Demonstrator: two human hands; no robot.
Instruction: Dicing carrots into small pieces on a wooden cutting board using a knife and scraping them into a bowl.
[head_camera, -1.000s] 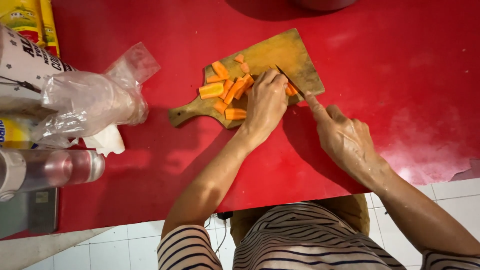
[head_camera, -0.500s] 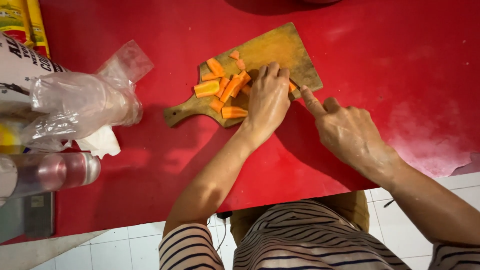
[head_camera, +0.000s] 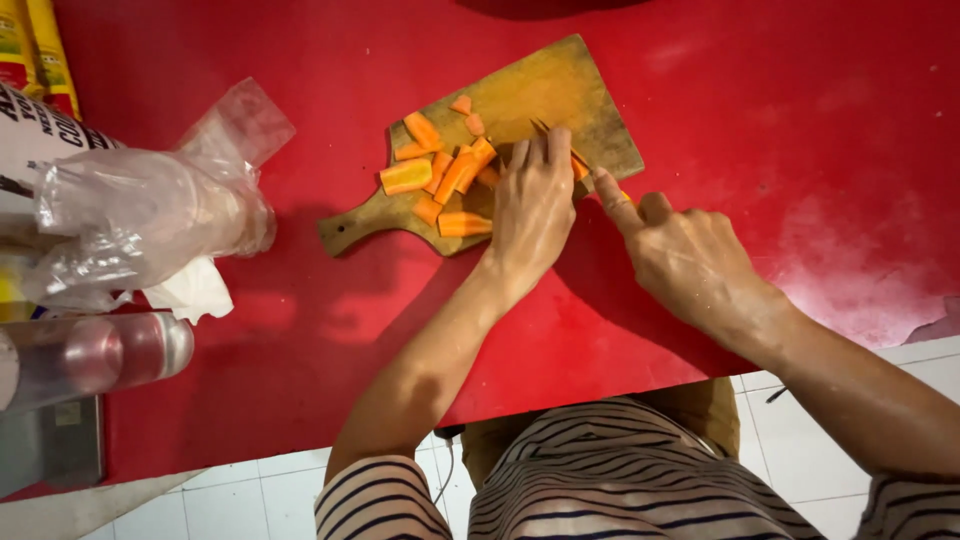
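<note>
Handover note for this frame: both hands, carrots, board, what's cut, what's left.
Left hand: flat on the wooden cutting board, fingers pinning a carrot piece that it mostly hides.
Right hand: grips a knife, index finger stretched along it; only a thin sliver of blade shows beyond the left fingers.
Carrot pieces: a pile of cut sticks and chunks on the board's handle side, beside the left hand.
Done: that pile is cut.
Left: the piece under the left hand; how much remains is hidden.
Nearby: plastic bag on the red table.

The person wears a short-sleeved top with dark and pale horizontal stripes; both forearms and both hands are bare, without rings or a watch.
</note>
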